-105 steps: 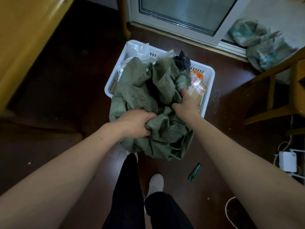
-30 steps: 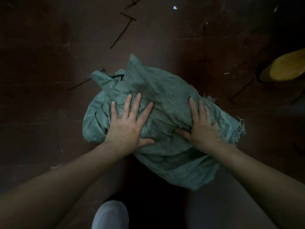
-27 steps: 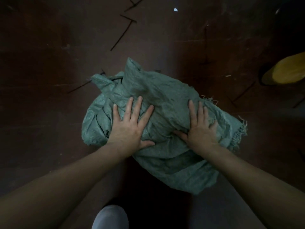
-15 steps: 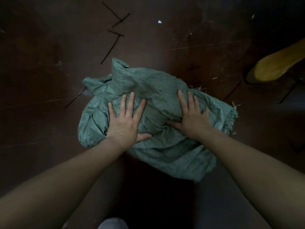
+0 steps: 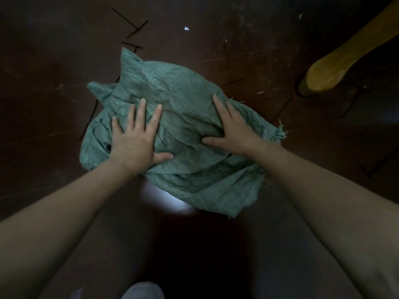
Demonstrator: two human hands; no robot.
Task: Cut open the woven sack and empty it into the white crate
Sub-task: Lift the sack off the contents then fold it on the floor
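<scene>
The green woven sack lies crumpled and flattened on the dark brown floor, its frayed cut edge at the right. My left hand rests palm down on the sack's left part, fingers spread. My right hand presses flat on the right part, fingers apart and thumb pointing left. Neither hand grips the fabric. The white crate is out of view.
A yellow wooden furniture leg stands on the floor at the upper right. Thin dark strips and small scraps lie scattered on the floor beyond the sack. The toe of my light shoe shows at the bottom edge.
Earlier both hands gripped the sack over the white crate. Since then it lies on the floor under flat palms, and over the last second the hands slid slightly forward, flattening it.
</scene>
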